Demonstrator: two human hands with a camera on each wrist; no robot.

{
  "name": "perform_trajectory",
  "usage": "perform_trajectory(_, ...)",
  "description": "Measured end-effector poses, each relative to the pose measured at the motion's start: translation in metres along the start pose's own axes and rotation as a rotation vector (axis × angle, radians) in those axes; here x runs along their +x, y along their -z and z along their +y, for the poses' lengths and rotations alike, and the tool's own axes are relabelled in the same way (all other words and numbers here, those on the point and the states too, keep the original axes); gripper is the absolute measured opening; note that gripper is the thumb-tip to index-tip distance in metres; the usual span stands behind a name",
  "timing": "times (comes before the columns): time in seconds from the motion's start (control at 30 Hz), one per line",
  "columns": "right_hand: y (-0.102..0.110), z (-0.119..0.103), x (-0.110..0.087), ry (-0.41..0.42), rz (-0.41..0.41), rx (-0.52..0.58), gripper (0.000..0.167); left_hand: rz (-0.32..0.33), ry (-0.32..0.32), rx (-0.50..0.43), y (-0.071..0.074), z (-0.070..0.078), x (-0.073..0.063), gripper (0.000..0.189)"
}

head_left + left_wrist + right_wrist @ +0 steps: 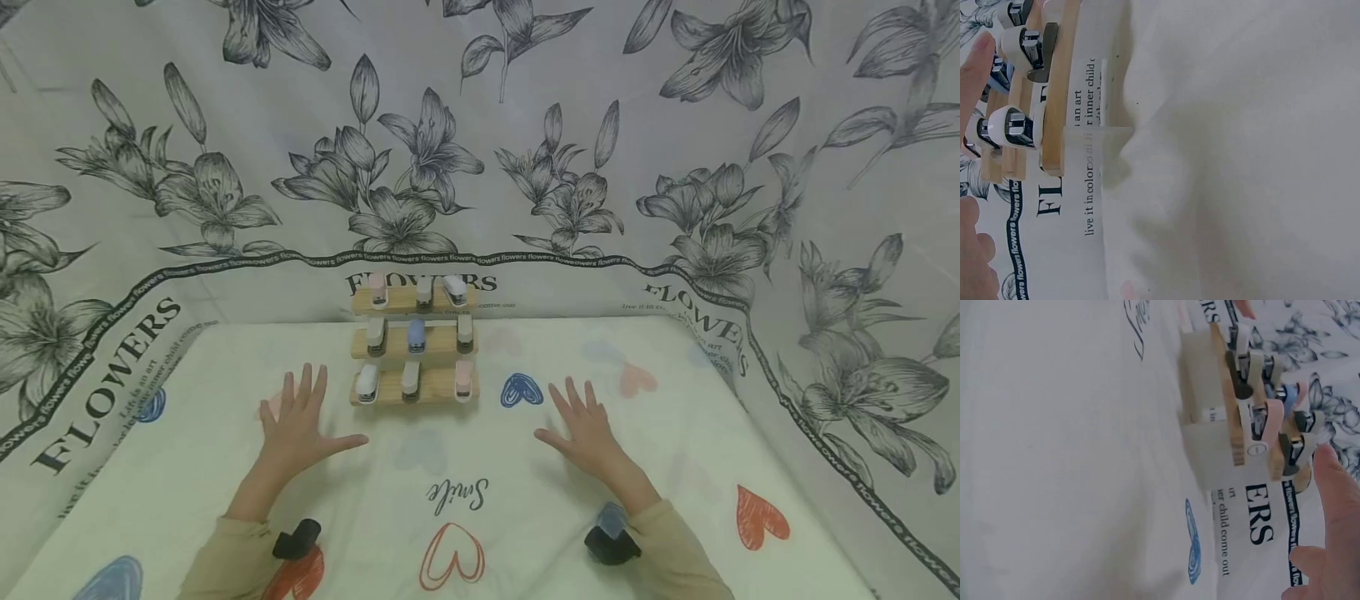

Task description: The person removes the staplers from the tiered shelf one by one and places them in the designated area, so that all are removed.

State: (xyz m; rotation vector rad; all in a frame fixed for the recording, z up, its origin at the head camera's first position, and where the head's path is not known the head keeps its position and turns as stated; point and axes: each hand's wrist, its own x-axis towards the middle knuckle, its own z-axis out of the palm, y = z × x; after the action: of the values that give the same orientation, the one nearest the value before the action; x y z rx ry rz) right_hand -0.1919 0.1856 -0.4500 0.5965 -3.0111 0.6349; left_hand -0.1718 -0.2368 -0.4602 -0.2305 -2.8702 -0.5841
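A wooden rack point(442, 398) of three steps stands in front of both hands and bears several mini staplers. On its lowest step are a white stapler point(367, 382), a beige stapler point(410, 380) and a pink stapler point(464, 379). A blue stapler point(416, 335) sits mid-step between two beige ones. Along the top step are a pink stapler point(378, 289), a greyish one and a white stapler point(454, 288). Left of the rack, my left hand point(296, 425) is spread with straight fingers, holding nothing. My right hand point(587, 429) lies likewise at the right, apart from the rack.
A pale cloth point(510, 467) printed with hearts and the word "Smile" covers the table. Behind it hangs a white flower-print curtain point(525, 167), which also runs down both sides. Each wrist carries a dark camera mount point(611, 537).
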Motion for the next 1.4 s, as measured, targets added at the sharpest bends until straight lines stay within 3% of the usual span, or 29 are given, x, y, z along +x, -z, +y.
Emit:
perform_trajectory(0.2,-0.007,-0.004,0.010,0.012,-0.031,0.012,0.075,-0.056,0.030,-0.013,-0.007,-0.004,0.003,0.121)
perform_trajectory(0.33,-0.006,-0.009,0.021,0.026,-0.003,0.046,0.075,-0.127,0.057,-0.065,-0.011,-0.010,0.012,0.124)
perform_trajectory(0.43,-0.005,-0.016,0.033,0.020,0.019,0.176,0.073,-0.195,0.087,-0.216,-0.014,-0.016,0.022,0.117)
perform_trajectory(0.57,-0.012,-0.032,0.057,-0.038,0.021,0.464,0.067,-0.233,0.147,-0.560,-0.021,-0.019,0.034,0.096)
perform_trajectory(0.7,-0.027,-0.052,0.084,-0.055,0.019,0.625,0.071,-0.194,0.206,-0.860,-0.032,-0.020,0.037,0.082)
perform_trajectory(0.83,-0.044,-0.067,0.099,-0.114,0.019,0.690,0.078,-0.123,0.234,-1.005,-0.044,-0.018,0.032,0.078)
perform_trajectory(1.0,-0.058,-0.076,0.103,-0.177,0.087,0.822,0.070,-0.077,0.249,-1.069,-0.050,-0.013,0.021,0.071)
perform_trajectory(1.17,-0.059,-0.075,0.106,-0.116,0.130,0.851,0.065,-0.051,0.214,-1.130,-0.051,-0.012,0.018,0.063)
perform_trajectory(1.27,-0.058,-0.071,0.108,-0.087,0.121,0.828,0.064,-0.032,0.206,-1.128,-0.052,-0.013,0.019,0.061)
perform_trajectory(1.4,-0.053,-0.064,0.107,-0.093,0.045,0.826,0.069,-0.009,0.206,-1.138,-0.055,-0.012,0.021,0.058)
